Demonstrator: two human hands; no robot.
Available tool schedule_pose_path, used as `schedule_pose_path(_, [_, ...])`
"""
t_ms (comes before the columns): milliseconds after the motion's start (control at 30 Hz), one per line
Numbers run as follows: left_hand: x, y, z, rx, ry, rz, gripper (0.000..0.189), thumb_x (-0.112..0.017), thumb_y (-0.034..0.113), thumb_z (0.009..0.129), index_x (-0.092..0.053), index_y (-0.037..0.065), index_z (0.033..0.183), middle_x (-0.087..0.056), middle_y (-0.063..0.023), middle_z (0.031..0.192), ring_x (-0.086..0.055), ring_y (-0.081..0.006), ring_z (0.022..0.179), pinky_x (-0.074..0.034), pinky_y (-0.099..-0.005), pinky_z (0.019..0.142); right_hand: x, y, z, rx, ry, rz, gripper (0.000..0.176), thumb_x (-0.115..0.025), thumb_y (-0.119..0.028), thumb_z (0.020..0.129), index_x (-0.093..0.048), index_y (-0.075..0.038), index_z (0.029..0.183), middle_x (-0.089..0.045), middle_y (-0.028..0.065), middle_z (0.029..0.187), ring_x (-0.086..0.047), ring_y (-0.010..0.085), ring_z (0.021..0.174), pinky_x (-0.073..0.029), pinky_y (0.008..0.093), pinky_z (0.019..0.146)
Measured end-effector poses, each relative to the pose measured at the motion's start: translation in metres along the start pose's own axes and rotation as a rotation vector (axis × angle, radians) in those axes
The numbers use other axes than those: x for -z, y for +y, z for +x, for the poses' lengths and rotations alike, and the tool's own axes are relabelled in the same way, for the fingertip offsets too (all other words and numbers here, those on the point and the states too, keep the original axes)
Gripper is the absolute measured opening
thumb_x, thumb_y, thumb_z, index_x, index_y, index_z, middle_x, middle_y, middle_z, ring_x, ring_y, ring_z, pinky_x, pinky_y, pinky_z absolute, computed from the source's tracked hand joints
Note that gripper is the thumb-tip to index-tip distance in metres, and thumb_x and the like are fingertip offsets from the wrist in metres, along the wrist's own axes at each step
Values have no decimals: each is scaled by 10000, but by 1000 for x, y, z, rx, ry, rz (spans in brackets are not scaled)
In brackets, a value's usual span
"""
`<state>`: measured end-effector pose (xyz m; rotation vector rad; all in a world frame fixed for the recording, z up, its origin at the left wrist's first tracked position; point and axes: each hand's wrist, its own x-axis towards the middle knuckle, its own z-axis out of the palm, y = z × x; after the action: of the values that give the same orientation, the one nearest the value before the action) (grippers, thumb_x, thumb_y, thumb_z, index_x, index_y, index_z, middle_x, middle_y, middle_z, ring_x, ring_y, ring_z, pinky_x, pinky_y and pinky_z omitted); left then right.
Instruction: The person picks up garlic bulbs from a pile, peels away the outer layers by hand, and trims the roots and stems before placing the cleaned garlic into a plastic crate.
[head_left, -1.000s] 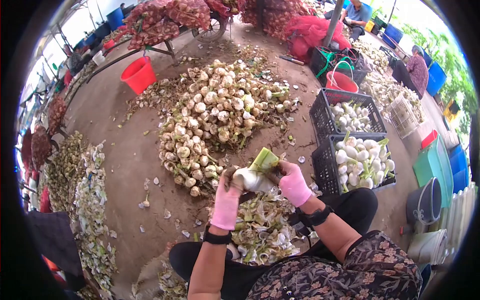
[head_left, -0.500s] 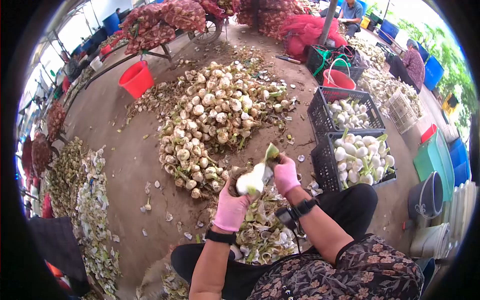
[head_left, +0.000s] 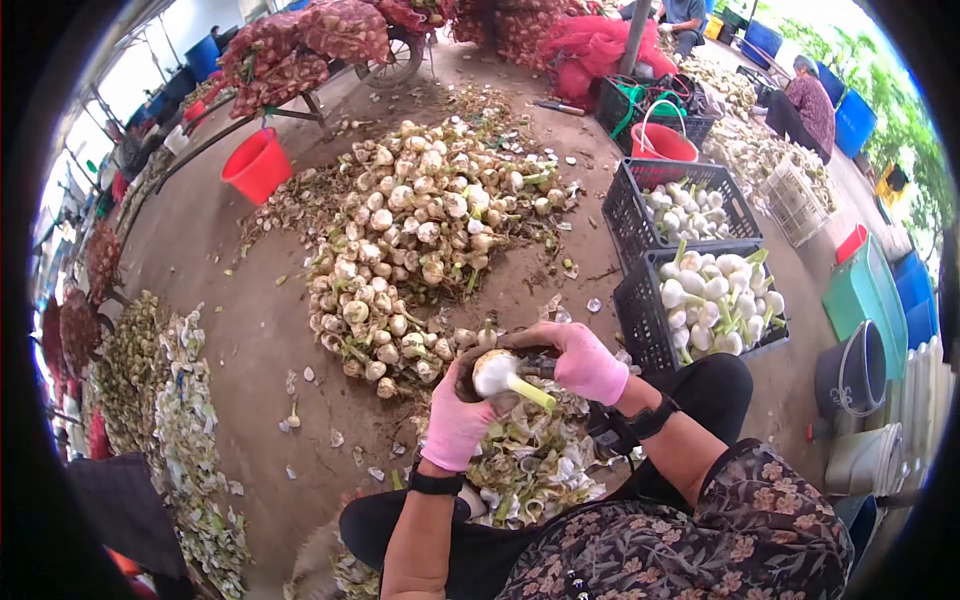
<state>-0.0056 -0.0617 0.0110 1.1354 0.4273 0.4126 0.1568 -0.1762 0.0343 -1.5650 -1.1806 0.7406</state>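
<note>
My left hand point(head_left: 455, 415), in a pink glove with dirty fingers, is closed round a garlic bulb point(head_left: 493, 374). Its root end is brownish, and its cut green stem points down to the right. My right hand point(head_left: 582, 365), gloved alike, has its forefinger stretched across to the bulb's far side. A short dark tool point(head_left: 540, 367), perhaps a knife, shows under its curled fingers beside the bulb; its kind is partly hidden. Below both hands lies a heap of peeled garlic skins and leaves point(head_left: 530, 455). Dirty, unpeeled garlic bulbs point(head_left: 420, 230) are piled in front.
Two black crates point(head_left: 640, 325) of cleaned white garlic stand at my right, a red bucket point(head_left: 665, 142) behind them. Another red bucket point(head_left: 257, 166) sits at the far left of the pile. A dark bucket point(head_left: 850, 375) stands far right. Other people point(head_left: 805, 105) sit in the back.
The strip of leaf my right hand was pulling up from the bulb is gone from it. The bulb has turned, its stem now toward me, and the right hand has come over its far side.
</note>
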Motion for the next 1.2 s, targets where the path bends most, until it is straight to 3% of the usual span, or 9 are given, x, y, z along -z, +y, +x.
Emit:
schedule_pose_path(167, [5, -5, -4, 14, -51, -300, 617, -745, 175, 797, -451, 25, 1319, -574, -71, 1202, -577, -187, 1067, -499, -334, 917, -9, 0, -3, -48, 76, -6, 393, -614, 63, 729, -663, -37, 1106, -683, 131, 997, -663, 206, 918, -500, 293, 829])
schedule_pose_path(400, [7, -11, 0, 182, -38, -580, 511, -617, 210, 908, -409, 41, 1343, -574, -103, 1187, -589, -232, 1067, -513, -382, 915, -27, -1, 1, -2, 319, -127, 216, -660, 20, 723, -649, -8, 936, -674, 156, 867, -669, 276, 798, -515, 320, 709])
schedule_pose_path(600, [9, -21, -7, 350, -264, -561, 632, -598, 292, 859, -364, 31, 1384, -557, -133, 1223, -574, -269, 1107, -486, -425, 957, -18, 61, 22, -101, 293, -429, 149, -649, -146, 775, -623, -42, 879, -654, 176, 798, -650, 352, 778, -506, 403, 682])
schedule_pose_path(667, [-3, -2, -13, 432, -207, -702, 744, -746, 185, 763, -369, 78, 1395, -575, -116, 1193, -600, -246, 1053, -520, -373, 886, -19, 102, 12, -266, -37, -695, 184, -608, -201, 764, -642, -77, 896, -656, 174, 876, -634, 369, 842, -511, 431, 740])
schedule_pose_path(767, [-10, 9, -9, 163, -251, -586, 836, -777, 68, 712, -324, 81, 1415, -578, -99, 1204, -590, -243, 1080, -496, -369, 922, -20, 132, -13, -360, -463, -828, 248, -589, -161, 731, -681, -116, 956, -660, 164, 921, -633, 361, 877, -514, 425, 777])
schedule_pose_path(833, [-8, 5, -7, 173, -144, -374, 845, -748, -48, 719, -301, 77, 1425, -570, -88, 1223, -578, -220, 1097, -486, -348, 940, -24, 137, -37, -223, -314, -809, 338, -570, -115, 698, -702, -147, 1008, -668, 146, 910, -639, 356, 882, -517, 421, 799])
schedule_pose_path(1000, [-10, -6, 8, 21, -77, 52, 872, -796, -40, 678, -316, 58, 1400, -581, -90, 1179, -577, -180, 1072, -497, -332, 920, 4, 82, -18, -545, -75, -324, 360, -613, -92, 725, -674, -95, 1079, -585, 172, 1227, -602, 327, 1046, -484, 377, 882])
schedule_pose_path(1067, [-15, -6, 7, 42, -38, 88, 829, -763, -74, 656, -359, 45, 1370, -587, -99, 1151, -580, -174, 1053, -497, -322, 901, 9, 56, -19, -194, 22, 124, 415, -624, -80, 794, -602, -70, 1208, -581, 156, 1248, -592, 254, 1086, -457, 362, 936])
schedule_pose_path(1200, [-24, -13, 14, -68, 55, 640, 747, -725, 32, 604, -431, -12, 1290, -580, -172, 1127, -583, -287, 1049, -454, -358, 930, -1, 48, -18, -105, -126, 286, 554, -655, -222, 873, -449, -26, 1348, -566, 123, 1256, -529, 217, 1148, -404, 326, 998])
